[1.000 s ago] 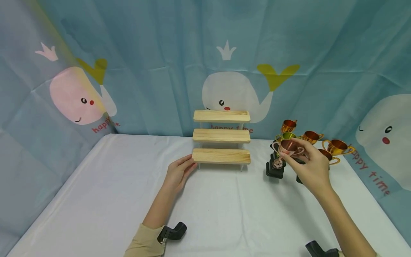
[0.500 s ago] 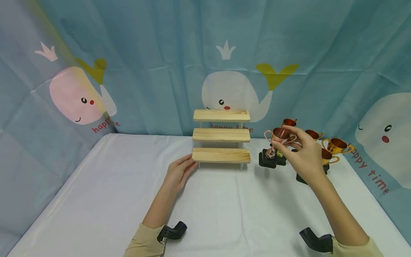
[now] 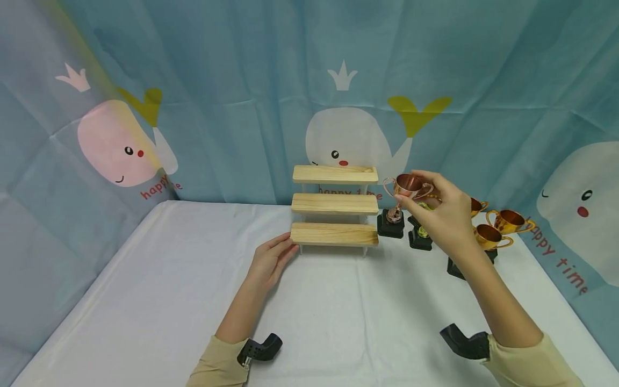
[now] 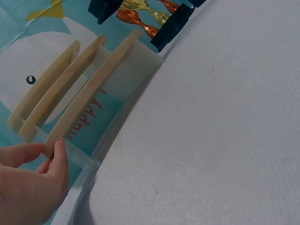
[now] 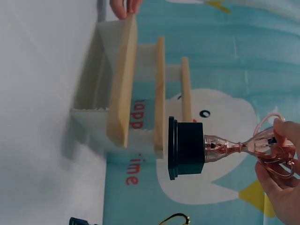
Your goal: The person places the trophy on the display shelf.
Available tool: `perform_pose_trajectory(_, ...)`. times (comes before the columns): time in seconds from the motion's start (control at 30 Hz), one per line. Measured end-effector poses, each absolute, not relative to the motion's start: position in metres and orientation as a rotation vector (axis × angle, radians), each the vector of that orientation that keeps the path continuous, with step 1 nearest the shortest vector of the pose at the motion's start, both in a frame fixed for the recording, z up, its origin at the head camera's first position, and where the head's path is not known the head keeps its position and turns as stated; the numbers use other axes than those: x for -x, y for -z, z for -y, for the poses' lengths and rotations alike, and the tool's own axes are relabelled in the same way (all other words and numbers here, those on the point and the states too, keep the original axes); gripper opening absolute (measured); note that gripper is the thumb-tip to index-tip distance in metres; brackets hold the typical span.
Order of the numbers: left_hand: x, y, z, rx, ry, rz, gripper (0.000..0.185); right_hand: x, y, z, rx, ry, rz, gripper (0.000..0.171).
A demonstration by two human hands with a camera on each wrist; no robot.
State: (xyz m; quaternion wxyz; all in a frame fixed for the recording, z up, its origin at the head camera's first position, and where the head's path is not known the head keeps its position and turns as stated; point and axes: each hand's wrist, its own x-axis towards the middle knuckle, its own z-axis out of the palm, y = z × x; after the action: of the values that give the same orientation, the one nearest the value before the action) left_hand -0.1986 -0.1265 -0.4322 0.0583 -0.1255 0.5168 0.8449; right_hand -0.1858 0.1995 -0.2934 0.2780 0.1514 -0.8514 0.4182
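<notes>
Left hand (image 3: 271, 262): we rest straight fingers against the left end of the wooden stand (image 3: 335, 205), seemingly steadying it.
Stand: three steps.
Right hand (image 3: 442, 212): we pinch the copper trophy (image 3: 399, 203) by its cup, lifted just right of the stand.
Other trophies (image 3: 488, 228): at least four on the tabletop (image 3: 145, 301), farther right.
</notes>
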Motion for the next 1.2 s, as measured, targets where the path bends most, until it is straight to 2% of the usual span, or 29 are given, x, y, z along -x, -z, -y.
perform_pose_trajectory(1.2,0.200,0.433,0.127,0.378,-2.581,-1.548,0.045,0.242,0.245,-0.140,-0.482,-1.223,2.284,0.053)
